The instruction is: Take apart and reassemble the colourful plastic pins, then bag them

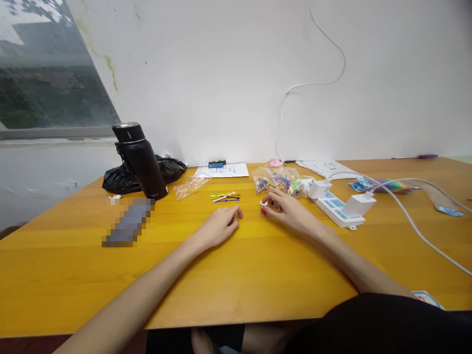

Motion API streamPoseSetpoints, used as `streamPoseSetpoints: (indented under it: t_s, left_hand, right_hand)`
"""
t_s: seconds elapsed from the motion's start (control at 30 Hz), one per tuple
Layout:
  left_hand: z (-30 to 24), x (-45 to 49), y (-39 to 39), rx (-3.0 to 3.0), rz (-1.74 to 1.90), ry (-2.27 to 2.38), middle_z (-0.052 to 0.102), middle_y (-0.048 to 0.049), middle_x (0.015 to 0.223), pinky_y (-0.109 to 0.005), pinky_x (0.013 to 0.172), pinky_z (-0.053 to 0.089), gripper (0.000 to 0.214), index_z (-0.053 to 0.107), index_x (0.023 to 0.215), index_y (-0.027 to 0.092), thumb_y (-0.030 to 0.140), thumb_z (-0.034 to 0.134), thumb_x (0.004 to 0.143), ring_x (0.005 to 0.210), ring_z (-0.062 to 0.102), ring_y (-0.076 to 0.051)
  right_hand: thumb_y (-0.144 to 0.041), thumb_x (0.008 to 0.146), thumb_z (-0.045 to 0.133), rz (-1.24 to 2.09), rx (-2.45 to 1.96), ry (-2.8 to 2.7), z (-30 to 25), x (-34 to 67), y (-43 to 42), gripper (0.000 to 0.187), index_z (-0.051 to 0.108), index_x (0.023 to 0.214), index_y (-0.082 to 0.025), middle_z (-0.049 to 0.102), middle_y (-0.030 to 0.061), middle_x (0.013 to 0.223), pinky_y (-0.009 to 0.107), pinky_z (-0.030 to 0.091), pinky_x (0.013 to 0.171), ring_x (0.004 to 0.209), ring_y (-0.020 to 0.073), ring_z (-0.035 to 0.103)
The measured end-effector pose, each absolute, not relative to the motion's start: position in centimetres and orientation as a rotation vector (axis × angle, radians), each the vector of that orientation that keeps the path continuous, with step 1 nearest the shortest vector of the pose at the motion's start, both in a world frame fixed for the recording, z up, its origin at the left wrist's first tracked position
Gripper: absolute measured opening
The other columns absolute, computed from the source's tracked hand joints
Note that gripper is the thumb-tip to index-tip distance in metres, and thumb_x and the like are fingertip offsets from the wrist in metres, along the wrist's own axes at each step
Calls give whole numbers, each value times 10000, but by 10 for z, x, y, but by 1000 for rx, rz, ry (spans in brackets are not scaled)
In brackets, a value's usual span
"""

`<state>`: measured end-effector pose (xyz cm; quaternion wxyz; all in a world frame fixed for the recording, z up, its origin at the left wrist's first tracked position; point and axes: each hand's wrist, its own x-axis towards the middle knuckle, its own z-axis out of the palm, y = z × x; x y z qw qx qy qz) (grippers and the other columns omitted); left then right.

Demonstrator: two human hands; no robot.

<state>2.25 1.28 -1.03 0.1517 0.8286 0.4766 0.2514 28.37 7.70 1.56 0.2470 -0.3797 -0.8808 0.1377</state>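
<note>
Black clothing (387, 327) fronts the empty, relaxed left hand (221, 225); the right hand (285, 209) pinches a red-and-white piece (263, 211), apparently handling it, next needing steadiness.

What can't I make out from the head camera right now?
All in the head view:
Red-and-white piece: full shape, partly covered by the right hand.
Grey item at left: identity, blurred by pixelation.
Text on the white paper: too small.
Black bag: contents, behind opaque plastic.
Card at lower right: partly hidden by black clothing.
</note>
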Motion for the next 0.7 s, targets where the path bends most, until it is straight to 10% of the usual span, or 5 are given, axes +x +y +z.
streamPoseSetpoints:
  t_s: [0.7]
  left_hand:
    - [-10, 39, 4, 2261, 826, 1210, 652, -46, 1001, -317, 819, 446, 207, 584, 1023, 207, 404, 522, 1007, 922, 574, -194]
  right_hand:
    - [-360, 927, 673, 1013, -680, -2371, 4, 267, 65, 191, 653, 1010, -189, 716, 57, 1024, 350, 565, 874, 909, 181, 690]
